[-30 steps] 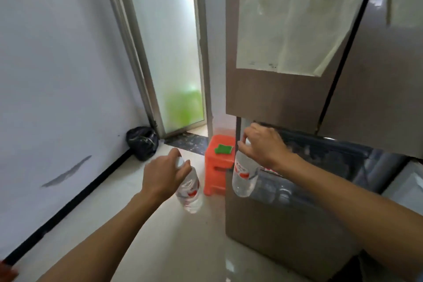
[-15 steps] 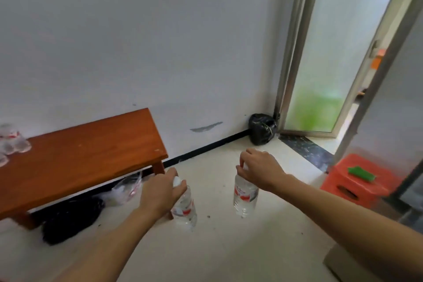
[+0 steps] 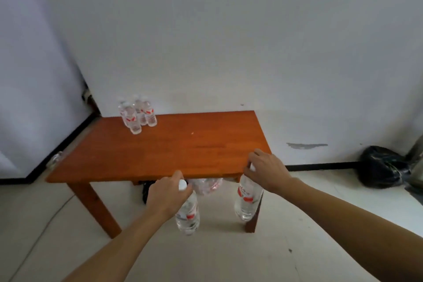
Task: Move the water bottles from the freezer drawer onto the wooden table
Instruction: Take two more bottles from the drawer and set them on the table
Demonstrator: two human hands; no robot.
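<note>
My left hand (image 3: 168, 194) gripped the neck of a clear plastic red-labelled water bottle (image 3: 187, 215), which hung below it before the near edge of the orange-brown wooden table (image 3: 183, 151). My right hand (image 3: 265, 170) likewise held a second bottle (image 3: 247, 199) at the near right corner. Other bottles (image 3: 137, 114) stood near the far left corner.

Bottle necks hidden: left bottle (image 3: 187, 215) by left hand (image 3: 166, 197), right bottle (image 3: 247, 201) by right hand (image 3: 265, 171); label print illegible.
</note>
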